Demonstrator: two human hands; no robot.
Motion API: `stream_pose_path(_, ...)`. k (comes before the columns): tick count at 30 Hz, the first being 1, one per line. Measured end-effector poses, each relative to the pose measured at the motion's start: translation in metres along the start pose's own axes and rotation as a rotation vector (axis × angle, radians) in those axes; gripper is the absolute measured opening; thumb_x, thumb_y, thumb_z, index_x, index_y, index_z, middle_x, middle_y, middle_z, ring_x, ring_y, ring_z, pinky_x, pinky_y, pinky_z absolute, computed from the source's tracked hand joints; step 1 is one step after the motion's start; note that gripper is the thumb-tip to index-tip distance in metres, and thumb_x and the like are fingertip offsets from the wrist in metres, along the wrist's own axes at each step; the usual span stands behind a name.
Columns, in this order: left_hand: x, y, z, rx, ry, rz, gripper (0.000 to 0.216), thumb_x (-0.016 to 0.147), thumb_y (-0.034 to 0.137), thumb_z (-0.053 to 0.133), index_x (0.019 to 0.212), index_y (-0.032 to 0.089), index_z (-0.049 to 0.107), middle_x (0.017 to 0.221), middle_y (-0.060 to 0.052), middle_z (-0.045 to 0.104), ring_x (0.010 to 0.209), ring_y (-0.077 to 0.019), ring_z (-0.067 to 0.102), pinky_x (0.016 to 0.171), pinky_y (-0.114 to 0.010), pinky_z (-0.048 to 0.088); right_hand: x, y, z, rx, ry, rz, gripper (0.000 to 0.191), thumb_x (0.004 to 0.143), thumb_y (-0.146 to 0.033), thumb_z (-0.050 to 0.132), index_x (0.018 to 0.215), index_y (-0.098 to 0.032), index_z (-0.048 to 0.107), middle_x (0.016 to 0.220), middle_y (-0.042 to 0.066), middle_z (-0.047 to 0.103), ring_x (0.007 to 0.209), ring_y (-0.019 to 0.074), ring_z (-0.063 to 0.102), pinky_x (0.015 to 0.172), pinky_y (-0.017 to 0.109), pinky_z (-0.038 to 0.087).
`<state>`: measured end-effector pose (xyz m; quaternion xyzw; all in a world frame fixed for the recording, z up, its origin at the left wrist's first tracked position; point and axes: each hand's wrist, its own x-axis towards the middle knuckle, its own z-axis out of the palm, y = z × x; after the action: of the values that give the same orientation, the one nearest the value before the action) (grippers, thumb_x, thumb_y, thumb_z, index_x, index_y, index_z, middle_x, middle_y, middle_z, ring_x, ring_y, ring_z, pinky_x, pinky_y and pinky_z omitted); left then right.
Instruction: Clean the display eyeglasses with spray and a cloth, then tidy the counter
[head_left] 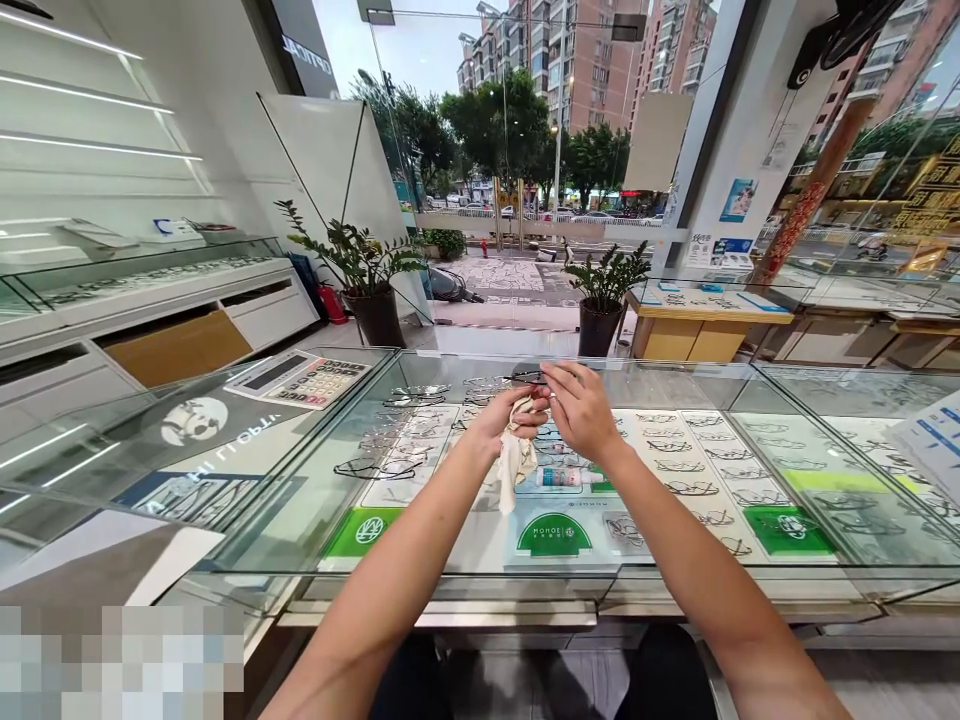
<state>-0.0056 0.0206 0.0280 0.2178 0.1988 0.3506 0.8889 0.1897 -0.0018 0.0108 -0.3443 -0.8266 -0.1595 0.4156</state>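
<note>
Above the glass display counter (pixel 450 545), my left hand (pixel 504 412) is closed around a crumpled cream cleaning cloth (pixel 515 465), whose end hangs below the fingers. My right hand (pixel 586 412) is beside it, fingers bent and pinching a dark-framed pair of glasses (pixel 528 376) at its near end. The two hands nearly touch, and part of the frame is hidden by the fingers. A small white bottle (pixel 556 477) lies just below my hands. To the left, another dark-framed pair of glasses (pixel 375 469) rests near several thin-rimmed pairs.
A calculator (pixel 300 378) lies at the left on a printed mat. Rows of glasses (pixel 679 465) sit inside the counter on the right. Green cards (pixel 789 530) lie along the near side. Beyond the counter stand two potted plants (pixel 373 310) and a wooden cabinet (pixel 705 325).
</note>
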Motion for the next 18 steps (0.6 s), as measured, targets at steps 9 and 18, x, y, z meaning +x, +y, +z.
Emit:
stream_pose_path(9,-0.005,0.005,-0.009,-0.007,-0.057,-0.065,0.017,0.107,0.02,0.062,0.091,0.017,0.056,0.067,0.007,0.04,0.039,-0.0027,0.031,0.037,-0.012,0.012,-0.009,-0.001,0.004,-0.024,-0.025,-0.044,0.06,0.109,-0.017,0.048,0.169,-0.023,0.057,0.167,0.009,0.064,0.154,0.0371,0.054,0.127,0.06,0.042)
stream_pose_path(18,0.004,-0.001,-0.012,0.8,0.131,0.493,0.039,0.079,0.045,0.088,0.085,0.02,0.059,0.067,0.005,0.055,0.051,-0.0074,0.038,0.047,-0.021,0.028,-0.008,-0.001,0.011,0.31,0.178,0.239,0.041,0.113,-0.032,0.049,0.139,-0.03,0.08,0.155,0.009,0.071,0.146,0.0342,0.059,0.125,0.06,0.044)
